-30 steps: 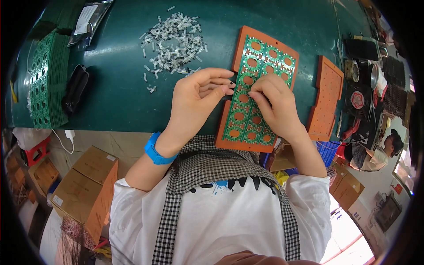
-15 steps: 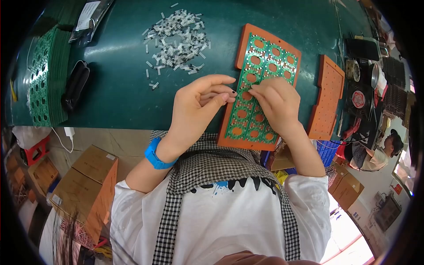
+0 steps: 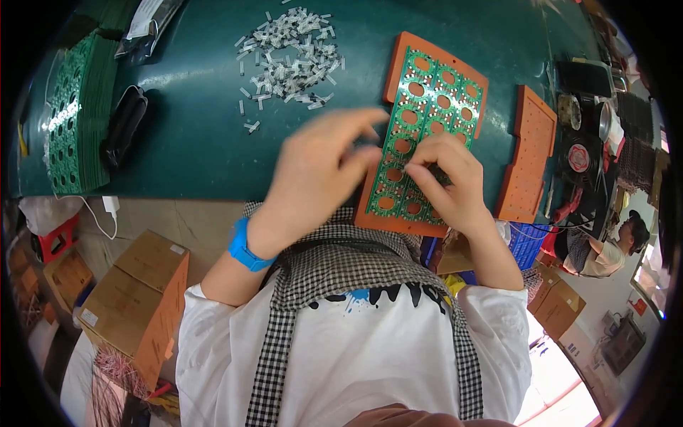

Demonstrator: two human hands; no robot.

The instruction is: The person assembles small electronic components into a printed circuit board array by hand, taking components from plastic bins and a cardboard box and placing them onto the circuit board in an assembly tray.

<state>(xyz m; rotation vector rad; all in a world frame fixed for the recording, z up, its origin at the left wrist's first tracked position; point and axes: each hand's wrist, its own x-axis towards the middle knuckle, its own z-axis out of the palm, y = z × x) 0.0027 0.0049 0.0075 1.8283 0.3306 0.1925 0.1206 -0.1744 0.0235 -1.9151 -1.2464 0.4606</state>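
Observation:
A green circuit board panel [image 3: 417, 90] with rows of oval cut-outs lies on an orange fixture plate [image 3: 393, 70], which is tilted on the table in front of me. Over the panel's lower half is my right hand [image 3: 452, 178], thumb and forefinger pinched together close to the board's surface; whatever sits between them is too small to make out. My left hand [image 3: 320, 167] is beside the panel's left edge, its fingers bent and smeared by motion, so their hold cannot be told. Beyond it is a loose pile of small clear-and-black parts [image 3: 295, 67].
A tall stack of green circuit boards [image 3: 92, 121] stands at the left, beside a black pouch [image 3: 126, 128]. A second orange plate [image 3: 526, 156] lies to the right, near tools and a black device [image 3: 585, 78]. Cardboard boxes [image 3: 135, 285] are on the floor; a person [image 3: 605, 245] is far right.
My left hand has moved slightly and is now blurred. My right hand has shifted a little down the panel, its pinch now over a lower spot.

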